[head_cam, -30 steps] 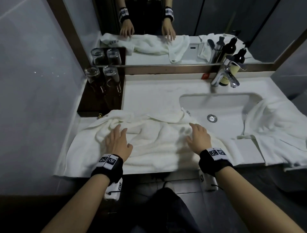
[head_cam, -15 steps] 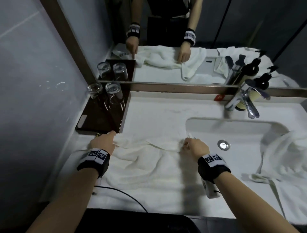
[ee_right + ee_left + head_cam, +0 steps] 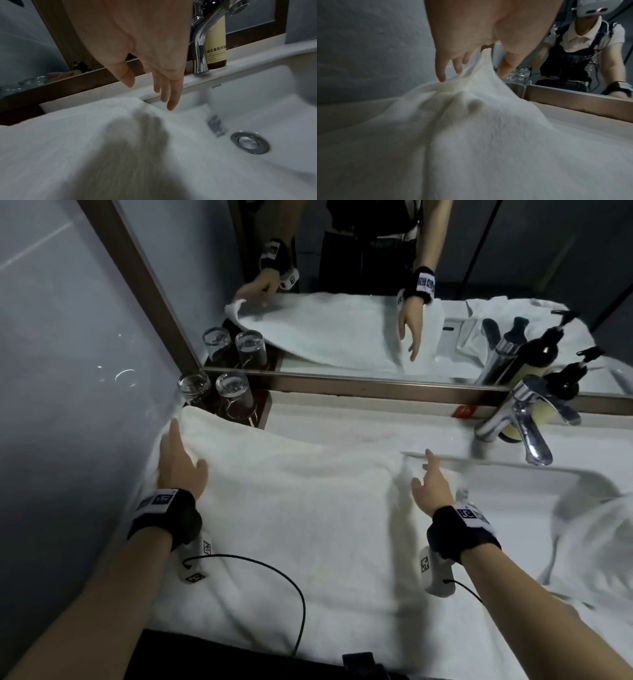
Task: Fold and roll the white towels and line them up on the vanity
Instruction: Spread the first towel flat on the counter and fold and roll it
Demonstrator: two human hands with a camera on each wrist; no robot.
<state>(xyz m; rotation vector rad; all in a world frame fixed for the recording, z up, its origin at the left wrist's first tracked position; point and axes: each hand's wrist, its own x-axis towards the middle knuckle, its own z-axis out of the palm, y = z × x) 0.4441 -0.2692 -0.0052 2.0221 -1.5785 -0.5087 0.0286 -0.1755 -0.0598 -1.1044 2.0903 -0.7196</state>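
The towel, bunched and wrinkled a second ago, is now spread flat, its far edge drawn up toward the glasses. Both hands, the left hand and the right hand, are shifted to its far corners, fingers straightened.

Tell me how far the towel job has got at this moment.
Done: nothing is rolled or lined up yet. In hand: one towel lies spread flat across the vanity; the left hand pinches its far corner, and the right hand is open above its other edge. Left: folding and rolling it, plus the crumpled towel by the basin.
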